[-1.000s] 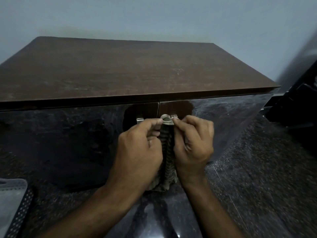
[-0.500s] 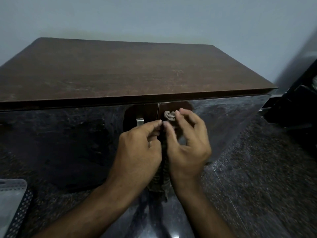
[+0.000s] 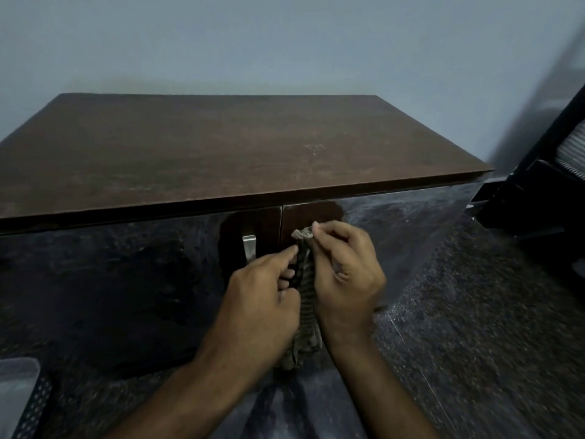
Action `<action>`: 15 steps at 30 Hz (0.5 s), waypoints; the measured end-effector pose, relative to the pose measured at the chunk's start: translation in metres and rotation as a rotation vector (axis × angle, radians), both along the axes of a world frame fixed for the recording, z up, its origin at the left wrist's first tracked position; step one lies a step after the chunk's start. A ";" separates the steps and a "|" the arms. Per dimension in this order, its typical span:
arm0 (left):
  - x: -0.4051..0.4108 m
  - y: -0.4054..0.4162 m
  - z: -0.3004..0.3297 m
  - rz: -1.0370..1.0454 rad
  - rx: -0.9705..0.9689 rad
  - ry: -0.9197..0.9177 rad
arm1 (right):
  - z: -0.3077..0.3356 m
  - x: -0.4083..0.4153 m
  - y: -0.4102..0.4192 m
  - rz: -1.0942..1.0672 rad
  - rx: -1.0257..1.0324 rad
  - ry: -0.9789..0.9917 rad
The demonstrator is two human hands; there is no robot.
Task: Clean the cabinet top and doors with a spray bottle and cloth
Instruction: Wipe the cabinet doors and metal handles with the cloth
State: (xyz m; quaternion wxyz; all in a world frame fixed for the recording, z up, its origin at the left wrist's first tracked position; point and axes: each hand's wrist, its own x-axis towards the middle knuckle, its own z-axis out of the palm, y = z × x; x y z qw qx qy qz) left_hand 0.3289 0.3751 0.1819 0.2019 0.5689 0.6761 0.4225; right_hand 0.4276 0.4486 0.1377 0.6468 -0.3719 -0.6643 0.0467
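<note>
While both hands work at the cabinet (image 3: 221, 147) front, the striped cloth (image 3: 305, 299) hangs bunched between them against the right door (image 3: 395, 236). Right hand (image 3: 345, 274) pinches its top end near the door's upper left corner; left hand (image 3: 262, 299) grips it lower. Metal handle (image 3: 249, 247) on the left door (image 3: 110, 280) stands just left.

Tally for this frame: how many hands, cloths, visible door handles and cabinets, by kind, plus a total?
Hands: 2, left hand and right hand, both gripping the cloth
Striped cloth: 1
Metal door handle in plain view: 1
Cabinet: 1
Total: 5
</note>
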 end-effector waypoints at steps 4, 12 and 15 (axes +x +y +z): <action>0.000 -0.001 0.003 0.029 0.044 0.024 | -0.018 0.004 -0.007 -0.019 0.058 -0.133; -0.003 -0.005 -0.001 0.018 0.040 0.048 | -0.014 0.004 -0.012 -0.009 -0.029 -0.061; -0.006 -0.004 -0.003 0.039 0.046 0.065 | -0.015 0.005 -0.009 -0.002 -0.039 -0.015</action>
